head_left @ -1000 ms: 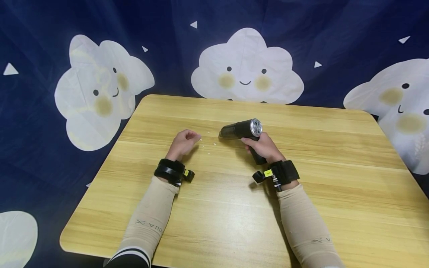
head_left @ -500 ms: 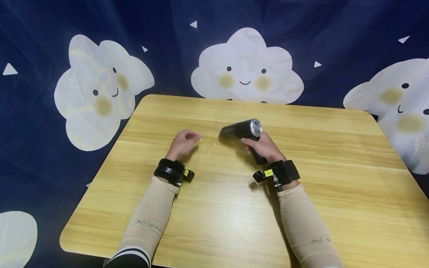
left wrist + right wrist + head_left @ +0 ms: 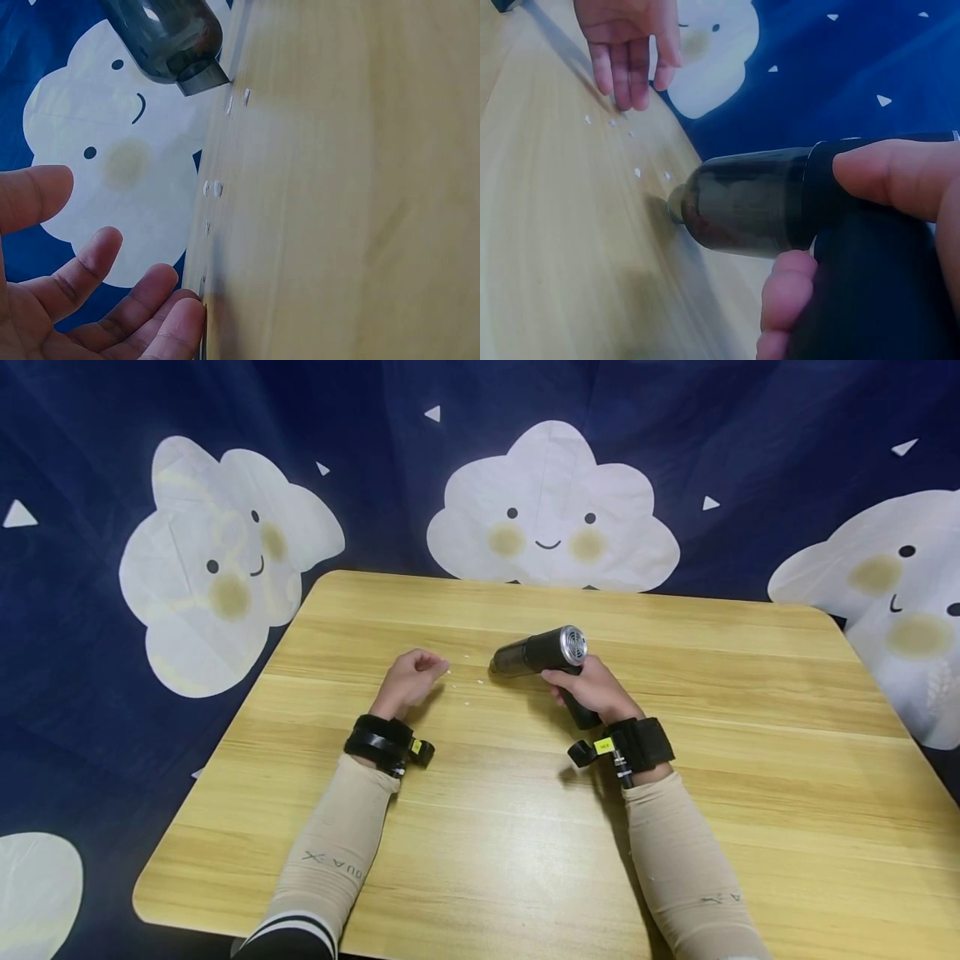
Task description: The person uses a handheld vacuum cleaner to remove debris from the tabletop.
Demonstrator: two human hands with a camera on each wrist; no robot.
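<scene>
My right hand [image 3: 596, 687] grips the handle of a black handheld vacuum cleaner [image 3: 545, 649], thumb along its side in the right wrist view. The vacuum's smoky clear dust cup [image 3: 742, 202] ends in a short nozzle [image 3: 202, 77] pointing left, low over the table near small white scraps [image 3: 218, 188]. Several of these scraps [image 3: 481, 682] lie scattered between the nozzle and my left hand [image 3: 410, 681]. That hand holds nothing; its relaxed fingers [image 3: 620, 67] rest at or just above the tabletop beside the nearest scraps. Whether they touch the wood is hard to tell.
A light wooden table [image 3: 495, 827] with rounded corners lies under both hands. Behind it hangs a dark blue curtain [image 3: 375, 452] printed with white clouds. Each wrist wears a black strap [image 3: 378, 743] with a small camera sticking out inward.
My right wrist has shifted very slightly to the right, with the vacuum cleaner almost still. The left hand and the white scraps look unchanged.
</scene>
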